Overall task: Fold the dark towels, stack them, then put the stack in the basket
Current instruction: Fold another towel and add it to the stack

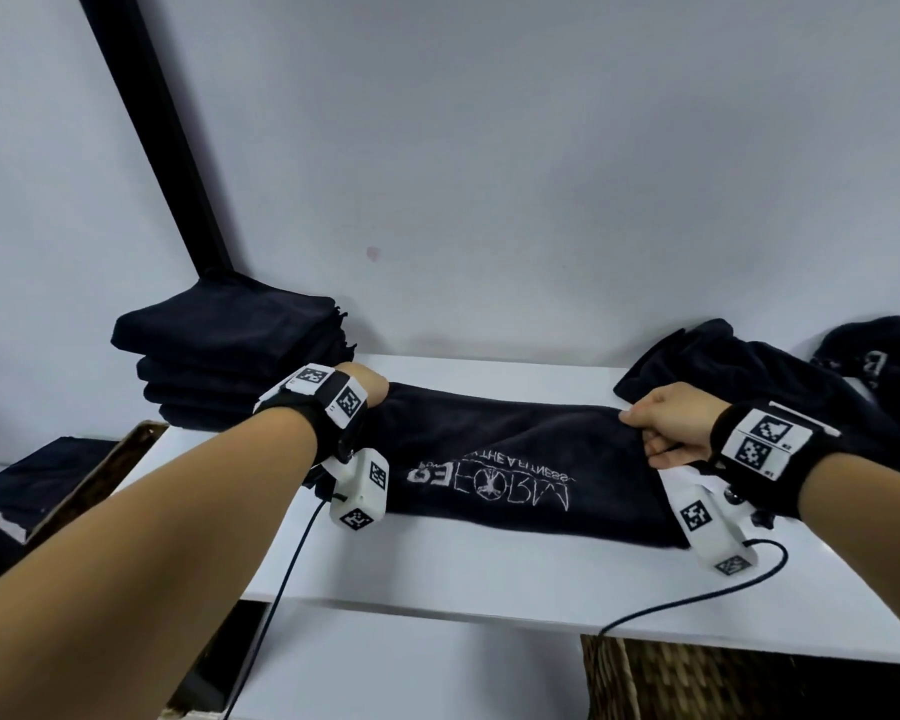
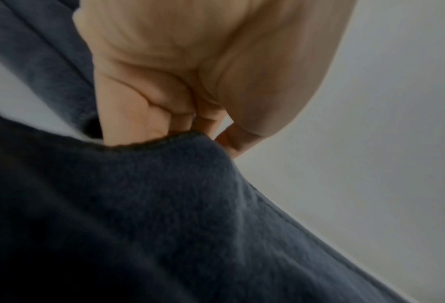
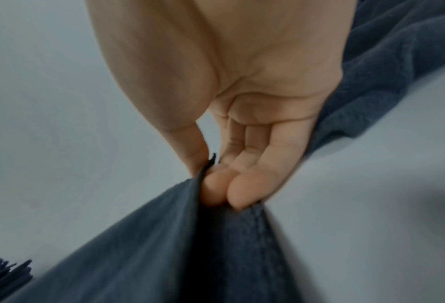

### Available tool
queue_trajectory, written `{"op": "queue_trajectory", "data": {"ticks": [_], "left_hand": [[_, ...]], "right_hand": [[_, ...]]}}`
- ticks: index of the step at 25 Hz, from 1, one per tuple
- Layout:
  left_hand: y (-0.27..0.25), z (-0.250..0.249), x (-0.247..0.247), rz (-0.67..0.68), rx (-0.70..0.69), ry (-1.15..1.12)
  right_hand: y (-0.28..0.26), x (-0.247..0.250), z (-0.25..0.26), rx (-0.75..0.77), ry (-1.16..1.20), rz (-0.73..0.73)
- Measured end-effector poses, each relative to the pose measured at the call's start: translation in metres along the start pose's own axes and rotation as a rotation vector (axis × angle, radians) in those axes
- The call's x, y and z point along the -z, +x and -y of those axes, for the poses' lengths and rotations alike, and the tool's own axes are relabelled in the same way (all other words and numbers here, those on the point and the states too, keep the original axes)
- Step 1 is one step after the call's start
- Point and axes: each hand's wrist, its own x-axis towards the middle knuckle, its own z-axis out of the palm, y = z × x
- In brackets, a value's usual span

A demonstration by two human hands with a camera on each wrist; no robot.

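A dark towel [image 1: 515, 459] with white lettering lies lengthwise across the white table [image 1: 489, 574], part folded and stretched between my hands. My left hand [image 1: 367, 389] grips its left end; in the left wrist view the fingers [image 2: 148, 121] curl behind the towel's hem [image 2: 164, 139]. My right hand [image 1: 655, 428] pinches the right end, with thumb and fingertips [image 3: 239, 190] closed on the towel's edge [image 3: 164, 246]. A stack of folded dark towels [image 1: 230, 356] stands at the back left, just beyond my left hand.
A loose heap of dark towels [image 1: 780, 397] lies at the back right by the wall. A wicker basket [image 1: 697, 678] shows under the table's front edge at the right. At the left, a lower container [image 1: 94, 475] holds more dark cloth. Cables trail off the front edge.
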Motion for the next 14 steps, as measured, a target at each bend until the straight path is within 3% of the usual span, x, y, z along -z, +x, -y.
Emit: {"op": "queue_trajectory", "data": {"ticks": [2,3,6,11,14], "left_hand": [[0.001,-0.005,0.000,0.029,0.003,-0.102],[0.005,-0.004,0.004,0.044,-0.026,-0.034],[0.012,-0.002,0.010,-0.060,-0.132,0.014],[0.019,0.009,0.024,-0.096,-0.181,-0.232],[0.026,0.011,0.018,-0.205,-0.213,-0.364]], "right_hand": [[-0.002,0.001,0.002,0.008,-0.021,0.031],[-0.002,0.002,0.002,0.025,-0.025,0.027],[0.001,0.002,-0.002,0.077,-0.042,-0.022],[0.002,0.005,-0.005,0.223,-0.110,-0.138],[0.010,0.008,-0.006,0.276,-0.102,-0.200]]}}
